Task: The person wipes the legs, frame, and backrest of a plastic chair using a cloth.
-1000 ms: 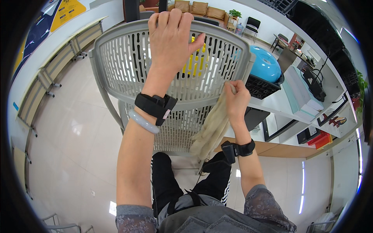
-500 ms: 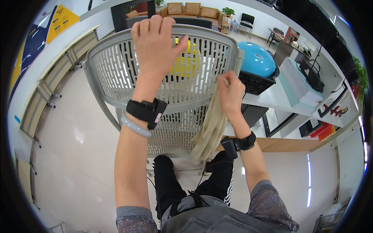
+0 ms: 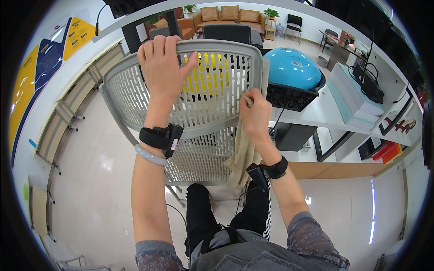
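A grey plastic chair [image 3: 208, 119] with a slotted backrest stands in front of me, its back towards my body. My left hand [image 3: 161, 67] is closed over the backrest's top rim, with the thumb stretched out to the right along the slotted panel. Near the backrest's right edge, my right hand [image 3: 256, 113] pinches a beige cloth [image 3: 239, 156]. A small tip of cloth pokes out above those fingers, pressed against the slots, while the remainder hangs down beside the lower back. Something yellow [image 3: 214, 77] shows through the slots; its kind is hidden.
Right of the chair, a white shelf unit [image 3: 312, 106] carries a blue domed object [image 3: 293, 67] in a black crate [image 3: 289, 98]. Folded tables [image 3: 68, 106] line the left wall. Farther off are a brown sofa [image 3: 230, 16] and a black chair [image 3: 294, 23].
The view has shifted, so chair and hands appear farther left and lower. My left hand keeps its hold on the rim. The cloth has swung, and my right hand has turned slightly.
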`<act>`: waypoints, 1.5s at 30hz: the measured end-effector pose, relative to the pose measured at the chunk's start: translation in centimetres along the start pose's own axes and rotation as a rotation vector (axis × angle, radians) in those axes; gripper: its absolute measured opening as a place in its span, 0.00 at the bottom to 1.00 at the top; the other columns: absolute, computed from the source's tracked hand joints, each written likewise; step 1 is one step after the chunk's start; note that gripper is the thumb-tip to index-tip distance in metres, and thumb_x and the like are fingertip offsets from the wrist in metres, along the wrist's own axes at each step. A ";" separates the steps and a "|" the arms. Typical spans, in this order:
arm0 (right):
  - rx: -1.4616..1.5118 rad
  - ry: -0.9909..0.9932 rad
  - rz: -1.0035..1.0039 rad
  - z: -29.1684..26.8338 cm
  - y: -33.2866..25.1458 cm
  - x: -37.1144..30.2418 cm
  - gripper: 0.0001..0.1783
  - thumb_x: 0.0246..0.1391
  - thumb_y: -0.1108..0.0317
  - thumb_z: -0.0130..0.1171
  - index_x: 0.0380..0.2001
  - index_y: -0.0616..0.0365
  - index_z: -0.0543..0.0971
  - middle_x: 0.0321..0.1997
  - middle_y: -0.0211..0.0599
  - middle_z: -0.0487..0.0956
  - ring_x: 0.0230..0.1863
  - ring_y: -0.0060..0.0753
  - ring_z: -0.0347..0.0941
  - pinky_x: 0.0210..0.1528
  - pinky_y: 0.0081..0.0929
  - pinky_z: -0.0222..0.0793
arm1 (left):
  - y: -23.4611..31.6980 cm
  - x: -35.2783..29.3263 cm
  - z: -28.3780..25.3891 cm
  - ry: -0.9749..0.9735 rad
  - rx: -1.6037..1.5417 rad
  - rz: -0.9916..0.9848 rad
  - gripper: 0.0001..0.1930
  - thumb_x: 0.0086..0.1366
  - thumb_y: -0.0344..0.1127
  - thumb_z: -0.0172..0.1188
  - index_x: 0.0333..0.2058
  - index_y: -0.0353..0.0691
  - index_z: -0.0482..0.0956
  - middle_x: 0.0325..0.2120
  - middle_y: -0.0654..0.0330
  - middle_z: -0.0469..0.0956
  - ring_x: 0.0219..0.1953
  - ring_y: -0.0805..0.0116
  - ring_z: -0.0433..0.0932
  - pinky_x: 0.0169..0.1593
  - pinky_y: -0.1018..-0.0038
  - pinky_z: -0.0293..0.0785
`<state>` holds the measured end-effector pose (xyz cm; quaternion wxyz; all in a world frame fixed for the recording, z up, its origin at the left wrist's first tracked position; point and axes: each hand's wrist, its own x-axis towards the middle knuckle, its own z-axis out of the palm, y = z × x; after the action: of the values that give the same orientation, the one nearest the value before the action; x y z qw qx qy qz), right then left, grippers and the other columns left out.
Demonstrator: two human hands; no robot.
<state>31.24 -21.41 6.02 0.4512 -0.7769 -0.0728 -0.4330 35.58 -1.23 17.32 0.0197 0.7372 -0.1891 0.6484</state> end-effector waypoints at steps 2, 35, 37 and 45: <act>-0.061 0.010 -0.042 0.1 1.4 -1.1 0.05 0.46 0.81 0.58 0.25 0.64 0.70 0.22 0.52 0.75 0.24 0.57 0.73 0.26 0.39 0.68 | 0.3 0.2 0.0 -0.008 0.005 0.000 0.20 0.55 0.50 0.63 0.41 0.43 0.74 0.36 0.60 0.70 0.43 0.60 0.67 0.52 0.63 0.59; -0.050 -0.059 -0.027 0.0 2.2 -2.2 0.07 0.52 0.78 0.58 0.29 0.63 0.69 0.23 0.53 0.75 0.27 0.59 0.73 0.28 0.41 0.67 | 0.6 0.3 -0.2 -0.007 -0.016 -0.018 0.19 0.53 0.46 0.64 0.39 0.42 0.72 0.34 0.59 0.66 0.42 0.59 0.65 0.52 0.62 0.58; -0.118 -0.108 -0.011 -0.2 1.9 -3.4 0.07 0.52 0.79 0.57 0.30 0.64 0.69 0.24 0.54 0.74 0.28 0.60 0.73 0.28 0.43 0.67 | 0.3 0.2 -0.4 -0.005 -0.021 -0.018 0.19 0.52 0.46 0.64 0.39 0.43 0.72 0.35 0.59 0.66 0.43 0.59 0.65 0.52 0.62 0.58; -0.132 -0.027 0.100 -0.5 0.2 -3.7 0.05 0.53 0.78 0.57 0.32 0.65 0.71 0.23 0.54 0.75 0.26 0.57 0.74 0.28 0.41 0.68 | -0.2 -0.1 0.0 0.031 -0.099 -0.012 0.19 0.54 0.46 0.64 0.40 0.44 0.72 0.36 0.61 0.67 0.44 0.61 0.65 0.54 0.62 0.57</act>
<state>28.75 -20.87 3.29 0.4189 -0.8136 -0.0112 -0.4031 35.67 -0.98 17.23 0.0630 0.7263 -0.2161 0.6495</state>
